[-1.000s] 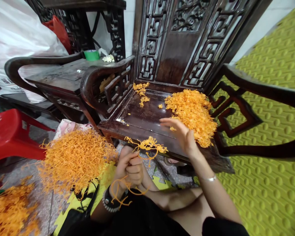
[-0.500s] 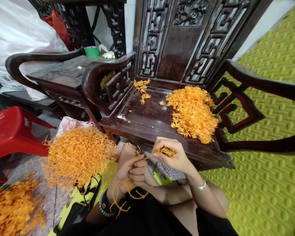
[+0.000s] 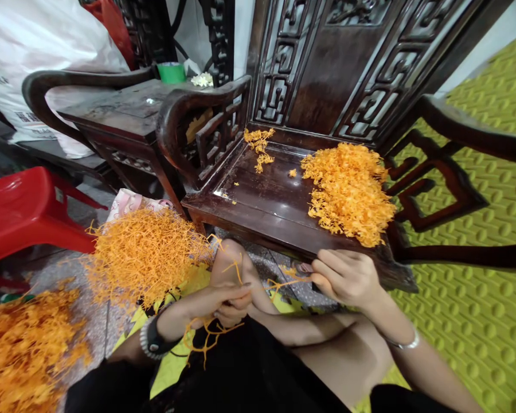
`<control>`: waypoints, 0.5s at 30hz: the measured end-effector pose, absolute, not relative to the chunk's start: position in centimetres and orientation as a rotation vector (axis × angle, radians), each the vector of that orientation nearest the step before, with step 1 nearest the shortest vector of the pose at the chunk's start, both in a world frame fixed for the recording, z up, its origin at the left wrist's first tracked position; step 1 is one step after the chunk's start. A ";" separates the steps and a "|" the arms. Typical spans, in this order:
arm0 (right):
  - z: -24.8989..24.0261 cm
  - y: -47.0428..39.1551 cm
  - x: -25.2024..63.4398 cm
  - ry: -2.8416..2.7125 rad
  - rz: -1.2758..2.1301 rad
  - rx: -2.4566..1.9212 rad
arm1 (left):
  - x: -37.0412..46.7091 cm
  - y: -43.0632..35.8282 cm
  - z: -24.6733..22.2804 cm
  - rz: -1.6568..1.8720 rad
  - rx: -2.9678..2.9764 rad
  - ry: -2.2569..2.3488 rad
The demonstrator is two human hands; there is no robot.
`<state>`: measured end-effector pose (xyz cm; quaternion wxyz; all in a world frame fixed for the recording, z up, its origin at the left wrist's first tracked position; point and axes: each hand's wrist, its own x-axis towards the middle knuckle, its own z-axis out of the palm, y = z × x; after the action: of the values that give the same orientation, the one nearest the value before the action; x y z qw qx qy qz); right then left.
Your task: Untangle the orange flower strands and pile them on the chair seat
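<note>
My left hand [image 3: 226, 304] is closed on orange strands [image 3: 206, 338], which dangle below it and stick up past its fingertips. To its right, my right hand [image 3: 344, 278] pinches the end of an orange strand [image 3: 288, 282] that stretches between the two hands over my knees. The back of the right hand faces up, so anything inside its palm is hidden. A heap of short orange pieces [image 3: 348, 192] lies on the right side of the wooden chair seat [image 3: 270, 198]. A large tangle of thin orange strands [image 3: 148, 255] rests on a pink and white bag at the left.
Small orange clumps [image 3: 260, 146] lie at the seat's back left. A red stool [image 3: 21, 212] stands at the left, above another orange pile [image 3: 30, 350]. Green tape [image 3: 172, 73] sits on the side table [image 3: 116, 117]. A yellow mat [image 3: 477, 321] covers the right floor.
My right hand has moved right, away from the left, and turned its back up. An orange strand now spans a wider gap. The view has shifted slightly.
</note>
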<state>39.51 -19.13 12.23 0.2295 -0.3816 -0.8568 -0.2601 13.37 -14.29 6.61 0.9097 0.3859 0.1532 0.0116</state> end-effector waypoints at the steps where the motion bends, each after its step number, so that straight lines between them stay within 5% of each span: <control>1: 12.5 -19.7 39.6 -2.382 -0.746 -1.027 | 13.0 -14.4 7.0 0.022 0.877 0.338; 15: 14.5 -25.9 39.5 -2.273 -0.748 -1.126 | 10.8 -15.3 11.0 -0.145 1.299 0.299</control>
<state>39.53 -25.92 14.48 0.2460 -0.4125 -0.8331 -0.2742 10.85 -15.32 10.97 0.7834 0.6021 0.1385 -0.0672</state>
